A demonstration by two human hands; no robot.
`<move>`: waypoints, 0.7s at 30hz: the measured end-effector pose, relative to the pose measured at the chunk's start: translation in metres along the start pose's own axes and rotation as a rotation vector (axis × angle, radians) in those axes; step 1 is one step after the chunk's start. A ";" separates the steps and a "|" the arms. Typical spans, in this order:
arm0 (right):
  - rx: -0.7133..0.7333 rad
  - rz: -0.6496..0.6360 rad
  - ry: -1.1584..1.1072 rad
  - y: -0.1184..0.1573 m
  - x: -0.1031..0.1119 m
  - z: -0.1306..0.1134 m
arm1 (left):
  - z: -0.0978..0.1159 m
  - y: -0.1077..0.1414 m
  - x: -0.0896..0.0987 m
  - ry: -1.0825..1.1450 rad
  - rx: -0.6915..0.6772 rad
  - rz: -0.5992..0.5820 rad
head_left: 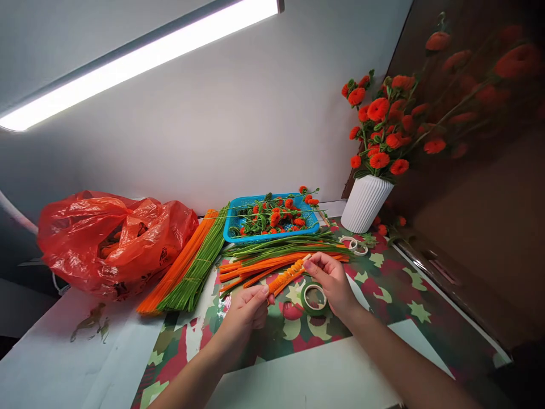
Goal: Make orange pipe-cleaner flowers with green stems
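Observation:
An orange fuzzy coil (286, 276), wound around a thin pale stick, stretches between my two hands. My left hand (251, 307) pinches its lower left end. At the upper right end, the fingers of my right hand (330, 278) are closed on the pale stick. Just below and between the hands, a roll of green tape (314, 299) lies on the patterned cloth. Loose orange stems (238, 271) and green stems (255, 249) lie behind the coil.
Behind the stems stands a blue basket (230, 232) of small orange flowers. At left are a red plastic bag (106, 244) and orange and green stem bundles (193, 270). White rings (360, 247) lie near a white vase (367, 203) of flowers at right.

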State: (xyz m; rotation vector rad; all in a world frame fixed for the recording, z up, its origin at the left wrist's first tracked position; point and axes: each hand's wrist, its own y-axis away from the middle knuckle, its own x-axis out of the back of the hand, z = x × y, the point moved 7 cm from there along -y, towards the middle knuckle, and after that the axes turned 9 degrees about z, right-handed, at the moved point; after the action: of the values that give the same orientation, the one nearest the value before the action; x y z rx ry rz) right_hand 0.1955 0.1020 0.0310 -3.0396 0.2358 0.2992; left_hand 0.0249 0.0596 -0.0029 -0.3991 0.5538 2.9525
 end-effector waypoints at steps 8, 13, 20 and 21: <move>-0.193 -0.178 -0.086 -0.001 -0.005 0.001 | 0.000 -0.002 0.002 -0.105 -0.034 -0.024; -0.245 -0.261 -0.088 0.011 -0.019 0.006 | 0.001 0.001 -0.001 -0.129 -0.049 -0.031; -0.216 -0.306 -0.072 0.022 -0.032 0.013 | -0.001 0.002 -0.003 -0.128 -0.064 -0.066; -0.208 -0.319 -0.076 0.022 -0.032 0.012 | -0.002 0.002 -0.003 -0.116 -0.055 -0.076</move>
State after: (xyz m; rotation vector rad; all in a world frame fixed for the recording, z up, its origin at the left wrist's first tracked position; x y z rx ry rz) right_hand 0.1589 0.0865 0.0241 -3.1890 -0.3022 0.4367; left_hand 0.0285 0.0570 -0.0035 -0.2463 0.4347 2.8995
